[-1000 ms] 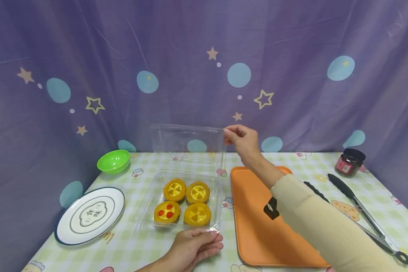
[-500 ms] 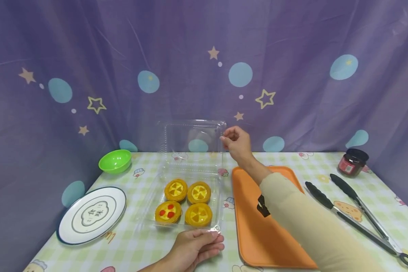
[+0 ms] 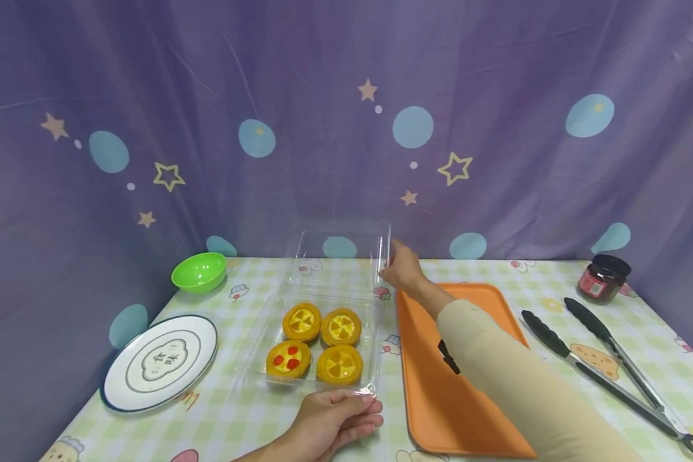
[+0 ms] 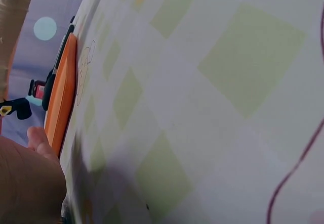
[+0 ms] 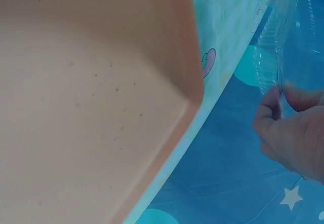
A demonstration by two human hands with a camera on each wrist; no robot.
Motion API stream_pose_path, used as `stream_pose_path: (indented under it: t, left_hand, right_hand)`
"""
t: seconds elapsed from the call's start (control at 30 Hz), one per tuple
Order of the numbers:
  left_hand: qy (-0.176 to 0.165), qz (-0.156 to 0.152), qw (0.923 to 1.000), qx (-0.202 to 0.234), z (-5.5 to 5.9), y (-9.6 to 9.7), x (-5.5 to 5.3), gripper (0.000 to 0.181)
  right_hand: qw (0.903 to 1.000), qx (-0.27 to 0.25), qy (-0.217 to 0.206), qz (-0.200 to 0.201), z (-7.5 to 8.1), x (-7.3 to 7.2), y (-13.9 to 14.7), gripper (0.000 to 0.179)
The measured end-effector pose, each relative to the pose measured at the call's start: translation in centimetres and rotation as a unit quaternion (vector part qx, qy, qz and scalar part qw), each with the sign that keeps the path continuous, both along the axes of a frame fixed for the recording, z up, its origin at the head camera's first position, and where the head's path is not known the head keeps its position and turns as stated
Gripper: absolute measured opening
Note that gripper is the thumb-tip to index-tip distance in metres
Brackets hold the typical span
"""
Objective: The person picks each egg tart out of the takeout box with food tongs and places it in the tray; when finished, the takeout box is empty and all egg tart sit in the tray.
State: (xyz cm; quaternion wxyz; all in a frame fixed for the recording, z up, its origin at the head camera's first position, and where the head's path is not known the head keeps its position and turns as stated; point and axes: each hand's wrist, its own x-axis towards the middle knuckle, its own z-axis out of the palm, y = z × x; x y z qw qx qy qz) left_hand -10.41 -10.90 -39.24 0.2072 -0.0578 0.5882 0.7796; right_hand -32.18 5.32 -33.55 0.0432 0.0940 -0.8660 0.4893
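Note:
A clear plastic clamshell container stands raised-lidded on the checked tablecloth in the head view. Inside its base sit several round tarts, one topped with red pieces. My left hand pinches the container's front right corner, thumb on the rim. At the back, the clear lid leans up and away from the base. My right hand grips the lid's right side; in the right wrist view the right hand has thumb and fingers on either side of the lid's edge.
An orange tray lies right of the container, beneath the right forearm. Black-tipped tongs and a dark-lidded jar are farther right. On the left are a white plate and a green bowl. A purple curtain hangs behind.
My right hand has shifted from the lid's upper right corner down along its right side. The lid's top edge rose, then dropped lower. My left hand has stayed at the front corner.

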Motion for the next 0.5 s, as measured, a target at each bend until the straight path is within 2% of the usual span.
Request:
stream_pose_path:
  t: [0.13,0.23,0.4,0.5]
  left_hand:
    - [-0.015,-0.001,0.9998,-0.012,0.19,0.00,0.07,0.026]
    - [-0.014,-0.005,0.9998,-0.014,0.20,-0.06,0.08,0.026]
    - [-0.014,-0.009,0.9998,-0.014,0.19,-0.09,0.04,0.028]
    - [-0.018,-0.008,0.9997,-0.014,0.23,-0.02,0.01,0.027]
  right_hand:
    - [0.9967,-0.002,-0.081,0.007,-0.27,0.07,0.15,0.074]
    - [0.9924,-0.009,-0.122,0.011,-0.40,-0.02,0.17,0.072]
    - [0.9862,-0.023,-0.163,0.019,-0.59,-0.30,0.14,0.067]
    - [0.9849,-0.024,-0.171,0.017,-0.73,-0.35,0.13,0.061]
